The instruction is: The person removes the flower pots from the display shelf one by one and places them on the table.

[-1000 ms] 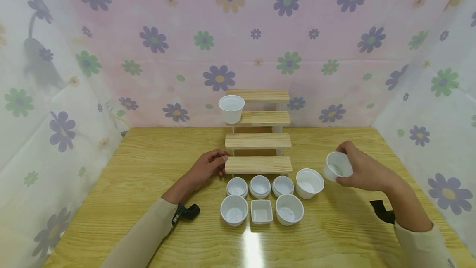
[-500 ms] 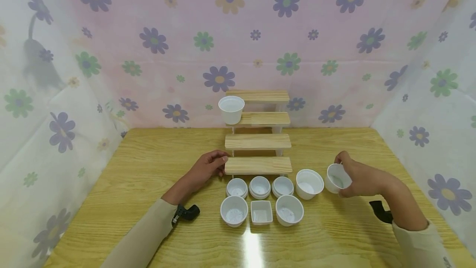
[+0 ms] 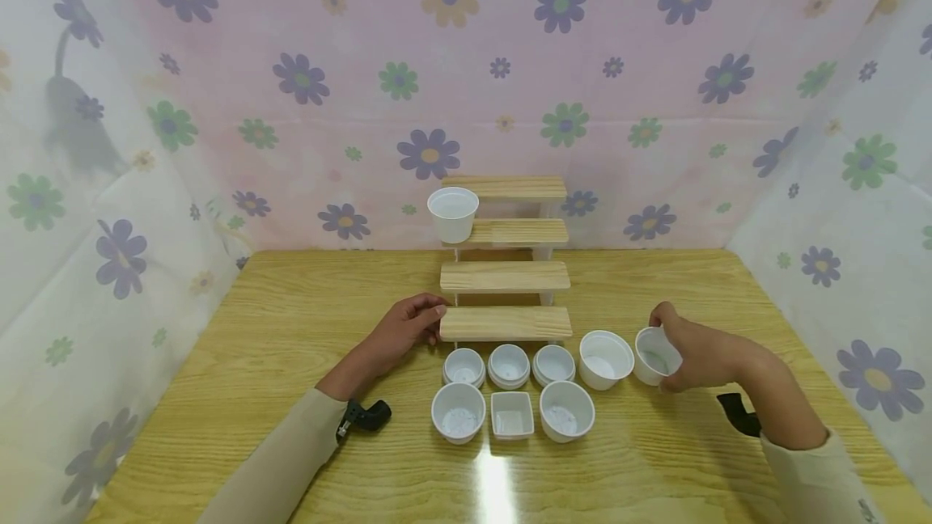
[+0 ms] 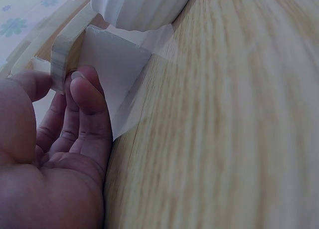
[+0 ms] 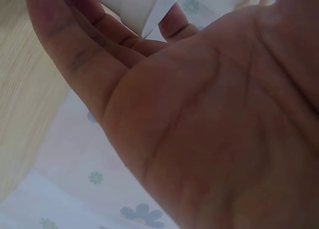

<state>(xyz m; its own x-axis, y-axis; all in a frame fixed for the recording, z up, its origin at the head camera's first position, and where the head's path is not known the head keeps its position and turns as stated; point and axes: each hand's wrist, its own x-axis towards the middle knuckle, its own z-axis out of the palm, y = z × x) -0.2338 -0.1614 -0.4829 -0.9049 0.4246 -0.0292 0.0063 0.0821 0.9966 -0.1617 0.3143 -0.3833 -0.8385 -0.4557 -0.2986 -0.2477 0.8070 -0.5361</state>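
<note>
My right hand (image 3: pixel 709 356) grips a small white plastic pot (image 3: pixel 653 358) from its right side, low at the table on the right. In the right wrist view only part of that pot (image 5: pixel 137 7) shows between thumb and fingers. Beside it stands another white pot (image 3: pixel 606 361). My left hand (image 3: pixel 406 328) pinches the left end of the lowest board of a stepped wooden stand (image 3: pixel 506 323); the left wrist view has the board's end (image 4: pixel 65 64) between thumb and fingers. High on the stand's left side sits a white pot (image 3: pixel 454 217).
Three small round white pots (image 3: pixel 509 366) line up before the stand. Nearer lie a round pot (image 3: pixel 459 412), a square white dish (image 3: pixel 512 416) and another round pot (image 3: pixel 567 411). Flowered cloth (image 3: pixel 349 128) walls enclose the wooden table (image 3: pixel 313 289).
My right hand has lowered the pot to the table and shifted it slightly left, close beside the neighbouring pot. The left hand stays on the stand.
</note>
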